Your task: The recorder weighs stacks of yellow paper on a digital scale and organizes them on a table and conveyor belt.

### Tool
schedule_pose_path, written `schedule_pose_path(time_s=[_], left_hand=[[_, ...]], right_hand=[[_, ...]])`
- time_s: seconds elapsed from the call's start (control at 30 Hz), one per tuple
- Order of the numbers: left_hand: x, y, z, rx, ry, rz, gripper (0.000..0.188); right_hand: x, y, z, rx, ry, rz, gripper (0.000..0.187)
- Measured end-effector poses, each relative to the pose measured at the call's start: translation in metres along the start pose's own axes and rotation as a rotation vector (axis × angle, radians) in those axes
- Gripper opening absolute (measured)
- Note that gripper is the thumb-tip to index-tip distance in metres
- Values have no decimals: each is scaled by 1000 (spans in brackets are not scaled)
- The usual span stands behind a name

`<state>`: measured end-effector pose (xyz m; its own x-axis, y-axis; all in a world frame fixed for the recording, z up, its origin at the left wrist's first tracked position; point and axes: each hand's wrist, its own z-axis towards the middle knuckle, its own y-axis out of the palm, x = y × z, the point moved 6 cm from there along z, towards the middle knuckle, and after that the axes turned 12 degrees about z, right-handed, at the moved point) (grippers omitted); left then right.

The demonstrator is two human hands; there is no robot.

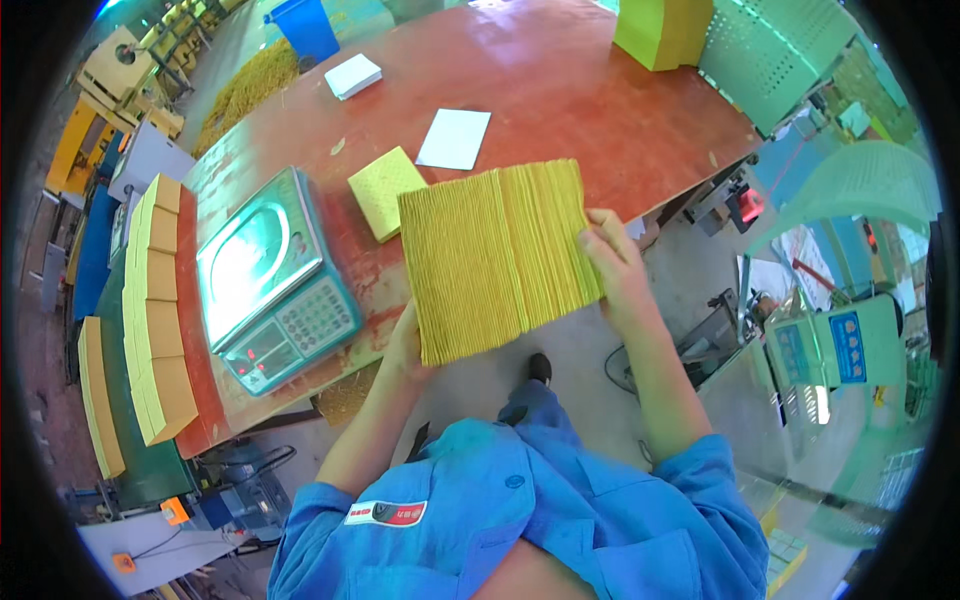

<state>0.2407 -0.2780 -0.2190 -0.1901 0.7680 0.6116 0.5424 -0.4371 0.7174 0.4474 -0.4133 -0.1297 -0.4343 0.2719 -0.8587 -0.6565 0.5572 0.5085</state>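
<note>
A thick bundle of yellow paper pieces (500, 262), packed side by side with their edges showing, is held up in front of my body by the near edge of the table. My left hand (406, 338) grips its left end, and the fingers are mostly hidden behind it. At the other end my right hand (612, 258) is closed on the bundle, fingers curled over its right side. Just beyond it, a small yellow textured stack (385, 190) rests on the red table (560, 110). A digital weighing scale (275, 275) with a lit display stands to the left.
A white sheet (454, 138) and a stack of white paper (352, 75) lie farther back. Yellow blocks (158, 300) line the table's left side. A yellow stack (662, 32) and a green perforated panel (775, 55) stand far right. Beyond is a blue bin (305, 28).
</note>
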Motion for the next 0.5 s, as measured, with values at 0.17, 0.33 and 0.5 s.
schedule_pose_path(time_s=[0.17,0.33,0.5], left_hand=[[0,49,75,183,258,199,44],[24,36,99,371,671,1300,42],[10,51,109,381,360,778,31]], right_hand=[[-50,-52,79,-38,-35,-150,32],[-32,-96,129,-48,105,-240,38],[-37,-94,140,-120,113,-295,45]])
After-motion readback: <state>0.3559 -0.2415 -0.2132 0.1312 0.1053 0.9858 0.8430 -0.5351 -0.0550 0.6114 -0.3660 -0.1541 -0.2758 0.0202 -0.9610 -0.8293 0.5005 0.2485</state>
